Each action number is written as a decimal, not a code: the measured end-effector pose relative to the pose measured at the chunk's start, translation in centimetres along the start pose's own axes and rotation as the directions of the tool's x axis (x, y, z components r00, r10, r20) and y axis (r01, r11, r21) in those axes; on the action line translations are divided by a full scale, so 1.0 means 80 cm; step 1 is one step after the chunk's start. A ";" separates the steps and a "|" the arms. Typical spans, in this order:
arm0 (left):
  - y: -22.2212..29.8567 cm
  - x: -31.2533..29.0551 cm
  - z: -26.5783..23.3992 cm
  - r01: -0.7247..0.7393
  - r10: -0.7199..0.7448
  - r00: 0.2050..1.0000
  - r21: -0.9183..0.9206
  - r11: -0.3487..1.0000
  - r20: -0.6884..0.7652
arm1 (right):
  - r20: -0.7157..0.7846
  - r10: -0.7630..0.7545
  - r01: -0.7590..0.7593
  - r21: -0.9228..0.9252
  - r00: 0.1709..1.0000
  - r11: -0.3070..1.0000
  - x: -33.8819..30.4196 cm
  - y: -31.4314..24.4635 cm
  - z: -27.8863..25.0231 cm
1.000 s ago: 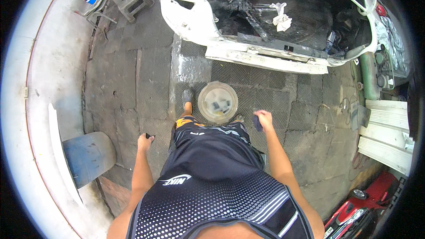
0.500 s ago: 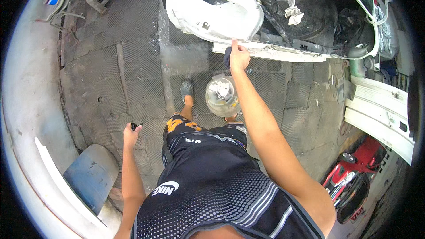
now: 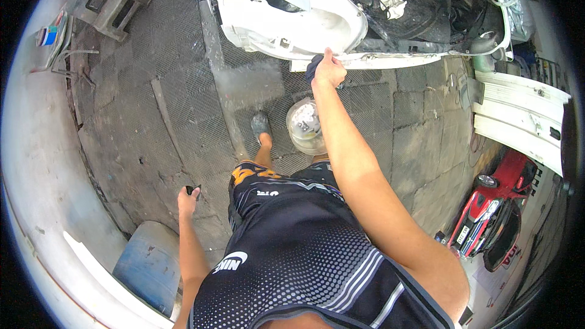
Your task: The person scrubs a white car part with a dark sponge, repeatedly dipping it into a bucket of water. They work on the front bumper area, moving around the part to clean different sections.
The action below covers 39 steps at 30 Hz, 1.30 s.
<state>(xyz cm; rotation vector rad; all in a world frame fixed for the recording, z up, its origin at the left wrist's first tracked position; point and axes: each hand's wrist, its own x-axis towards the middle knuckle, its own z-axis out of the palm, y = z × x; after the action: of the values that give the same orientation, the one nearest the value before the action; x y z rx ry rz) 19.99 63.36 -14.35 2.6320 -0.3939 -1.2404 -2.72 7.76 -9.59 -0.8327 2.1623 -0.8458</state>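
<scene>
My right hand point(image 3: 329, 74) is closed around a dark cloth point(image 3: 313, 67), its thumb up at the lower edge of an open white car door point(image 3: 289, 24). Just behind that edge runs the white door sill point(image 3: 396, 61). Low at my left side, my left hand point(image 3: 186, 201) is curled around a small black object point(image 3: 192, 190), too small to make out. Below my right wrist, by my feet, stands a round clear plastic container point(image 3: 300, 140) with whitish material showing in it; my right forearm covers part of it.
Crumpled white paper point(image 3: 392, 5) lies inside the dark car interior. A grey stool point(image 3: 109, 5) stands far left, a blue drum point(image 3: 149, 262) near left. White panels point(image 3: 518, 128) and a red ride-on toy car point(image 3: 496, 207) are on the right. Rubber mats cover the floor.
The view has shifted slightly. My right hand has moved a little along the door's lower edge with the cloth. My left hand still hangs at my side, holding the black object.
</scene>
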 end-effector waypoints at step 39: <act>0.123 -0.010 0.062 -0.126 0.097 0.974 -0.134 0.983 -0.204 | 0.841 0.405 -0.569 -0.147 0.359 0.809 0.163 0.199 -0.226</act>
<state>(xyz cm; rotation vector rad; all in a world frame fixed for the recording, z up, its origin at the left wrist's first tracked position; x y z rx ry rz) 14.17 54.02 -13.96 2.5383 -0.3948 -0.9269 -28.86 13.30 -15.65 -0.3082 1.2590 -0.1802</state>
